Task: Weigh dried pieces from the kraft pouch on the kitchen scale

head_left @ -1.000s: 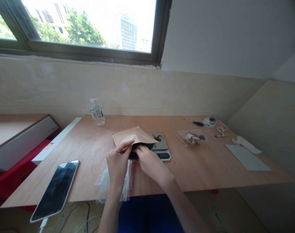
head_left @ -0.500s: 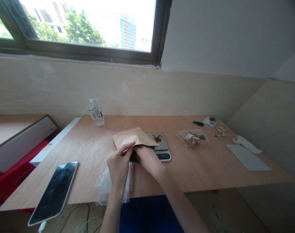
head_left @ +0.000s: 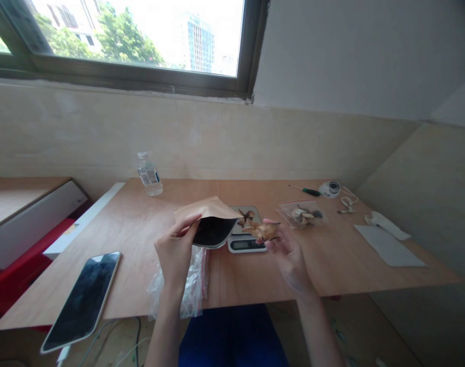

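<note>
My left hand pinches the edge of a brown kraft paper pouch, whose dark mouth gapes toward me. To the right of it, my right hand grips a brown, dried, plant-like piece between thumb and fingers. The held piece hovers over the near right part of a small kitchen scale. More dried brown pieces lie on the scale's plate, partly behind the pouch. What the scale's display reads is too small to tell.
Clear zip bags lie under my left wrist. A phone overhangs the front left edge, cable attached. A water bottle stands at the back. Rightward are a filled plastic bag, a screwdriver, a white camera and a white sheet.
My right hand has come out of the pouch and moved right, now with a dried brown piece in it. The pouch's mouth has opened wider and faces me.
</note>
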Action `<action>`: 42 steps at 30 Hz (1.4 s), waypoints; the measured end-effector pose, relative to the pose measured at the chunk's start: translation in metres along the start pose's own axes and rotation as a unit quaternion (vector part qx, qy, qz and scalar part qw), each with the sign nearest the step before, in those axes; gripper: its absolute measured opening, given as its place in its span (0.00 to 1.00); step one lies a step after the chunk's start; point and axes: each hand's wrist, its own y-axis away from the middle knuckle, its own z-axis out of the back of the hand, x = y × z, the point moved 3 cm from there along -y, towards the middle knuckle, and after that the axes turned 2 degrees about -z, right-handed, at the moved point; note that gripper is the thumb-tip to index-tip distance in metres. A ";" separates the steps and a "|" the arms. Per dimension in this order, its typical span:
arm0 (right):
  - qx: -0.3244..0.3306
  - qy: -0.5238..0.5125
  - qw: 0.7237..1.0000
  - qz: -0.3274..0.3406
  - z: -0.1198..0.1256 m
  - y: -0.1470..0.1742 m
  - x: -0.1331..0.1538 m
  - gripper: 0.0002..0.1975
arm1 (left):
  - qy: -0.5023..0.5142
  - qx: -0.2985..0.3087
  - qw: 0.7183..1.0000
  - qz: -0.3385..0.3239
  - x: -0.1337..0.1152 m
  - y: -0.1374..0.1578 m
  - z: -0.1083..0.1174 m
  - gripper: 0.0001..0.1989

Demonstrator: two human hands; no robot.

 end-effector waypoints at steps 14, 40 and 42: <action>-0.017 0.395 0.918 0.032 0.012 -0.050 -0.103 0.16 | -0.063 -0.135 0.974 -0.170 -0.021 -0.029 -0.009 0.17; -0.255 0.189 0.948 -0.022 0.039 -0.056 -0.095 0.18 | -0.043 0.126 0.967 -0.215 0.027 -0.001 -0.042 0.34; -0.290 0.162 0.943 -0.025 0.049 -0.044 -0.093 0.20 | -0.039 0.142 0.969 -0.197 0.031 0.011 -0.043 0.33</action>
